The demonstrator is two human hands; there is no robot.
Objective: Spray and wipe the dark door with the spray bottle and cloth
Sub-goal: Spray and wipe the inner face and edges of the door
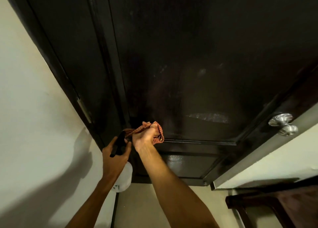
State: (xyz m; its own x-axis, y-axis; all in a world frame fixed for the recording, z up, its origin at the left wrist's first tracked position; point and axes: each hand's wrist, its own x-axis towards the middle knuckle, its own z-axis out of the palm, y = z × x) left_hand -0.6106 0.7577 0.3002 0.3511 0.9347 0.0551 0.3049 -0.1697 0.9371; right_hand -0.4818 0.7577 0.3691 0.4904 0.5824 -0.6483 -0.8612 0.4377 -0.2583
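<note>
The wiping step looks to be in hand. The right hand is fisted round a bunched orange checked cloth and holds it against the dark door, low on the upper panel near the hinge side. The left hand grips the spray bottle by its black trigger head, with the pale body hanging below, just beside the cloth hand and close to the door frame.

A filmy wet patch shows further right on the panel; it may be unwiped spray, though the dim light makes that hard to judge. I'd say the next move calls for sweeping the cloth right across that patch, keeping the bottle out of the way.

The metal door knob sits at the far edge, and the hinge by the pale wall. A dark wooden piece of furniture stands low on the right, well apart.
</note>
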